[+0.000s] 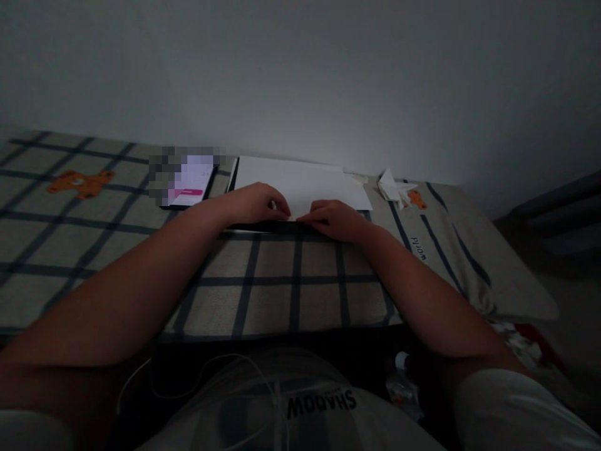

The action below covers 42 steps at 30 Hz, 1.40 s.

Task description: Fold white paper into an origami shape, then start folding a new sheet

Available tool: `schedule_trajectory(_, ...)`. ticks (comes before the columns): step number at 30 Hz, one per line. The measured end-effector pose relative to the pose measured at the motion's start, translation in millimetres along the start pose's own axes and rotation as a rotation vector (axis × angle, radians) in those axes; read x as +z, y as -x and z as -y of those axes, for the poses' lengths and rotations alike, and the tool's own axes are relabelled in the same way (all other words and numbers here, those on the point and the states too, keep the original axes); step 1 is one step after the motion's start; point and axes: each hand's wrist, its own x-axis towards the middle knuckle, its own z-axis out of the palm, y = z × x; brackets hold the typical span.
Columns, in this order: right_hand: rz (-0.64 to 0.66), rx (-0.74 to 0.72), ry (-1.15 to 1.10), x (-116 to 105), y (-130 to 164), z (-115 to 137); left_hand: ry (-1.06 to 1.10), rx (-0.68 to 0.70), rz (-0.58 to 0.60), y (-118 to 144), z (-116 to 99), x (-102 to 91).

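1. Nearest, bottom of frame: shirt (319,404) with printed lettering, thin white cable (213,357) looping over the dark gap beside it. Bottle (402,391) with white cap, lower right.
2. Checked cloth (272,300) spans the middle of the frame; can't tell what it covers. Both forearms reach across it.
3. Right hand (339,219), just right of center: fingers bent, fingertips pointing left at a small pale piece (292,219). Grip: fingertips near each other; can't tell if clamped on the piece.
4. Left hand (260,202), just left of center: thumb and fingers curled down to the same spot. Grip: a small gap shows inside the curl; can't tell if the tips meet or pinch anything.
5. Pale piece sits at frame center between the two sets of fingertips, at the near edge of the white sheet (305,181). Too small and dim to read its shape.
6. Step in hand, my read: two-handed fine finger work on that piece. Next move calls for steady, light fingertip control from both sides.
7. Farther: white sheet runs back from the hands, over something dark. Phone (192,178), screen lit, upper left of center. Folded white paper (397,189), right of the sheet.
8. Farthest: plain wall (300,75), top of frame.
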Motion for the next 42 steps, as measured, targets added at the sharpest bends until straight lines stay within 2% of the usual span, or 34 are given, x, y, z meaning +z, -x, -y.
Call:
schedule_trajectory(7, 0.004, 0.014, -0.056, -1.0, -1.1, -0.4, 0.003, 0.028, 0.032, -2.7, 6.9, 0.7)
schedule_trajectory(11, -0.009, 0.007, -0.067, -0.9, -1.1, 0.7, -0.119, 0.012, 0.022, 0.1, -2.0, -0.1)
schedule_trajectory(15, -0.023, 0.012, -0.062, 0.2, -1.2, 0.8, -0.488, 0.086, -0.160, 10.7, -35.6, 7.8)
schedule_trajectory(17, -0.012, 0.014, -0.044, 0.5, -1.8, 0.6, -0.627, 0.098, -0.187, 18.2, -57.9, 18.0)
schedule_trajectory(20, 0.010, 0.016, -0.018, 0.9, -3.1, -0.2, -0.672, 0.060, -0.211, 28.7, -85.2, 38.1)
schedule_trajectory(23, 0.015, 0.019, -0.030, 1.3, -3.8, -1.8, -0.660, 0.016, -0.228, 35.7, -97.6, 55.6)
schedule_trajectory(26, 0.018, 0.010, -0.041, 1.8, -3.9, -3.4, -0.665, -0.020, -0.268, 38.7, -100.2, 64.6)
schedule_trajectory(31, 0.026, 0.018, -0.046, 1.3, -4.3, -3.5, -0.598, -0.102, -0.209, 39.1, -103.0, 64.2)
schedule_trajectory(36, 0.037, 0.029, -0.008, -1.9, -2.4, 0.3, -0.605, -0.080, -0.164, 38.7, -103.8, 57.9)
schedule_trajectory(42, 0.034, 0.074, 0.083, -10.3, 2.8, 7.5, -0.612, -0.055, -0.210, 38.5, -99.8, 56.4)
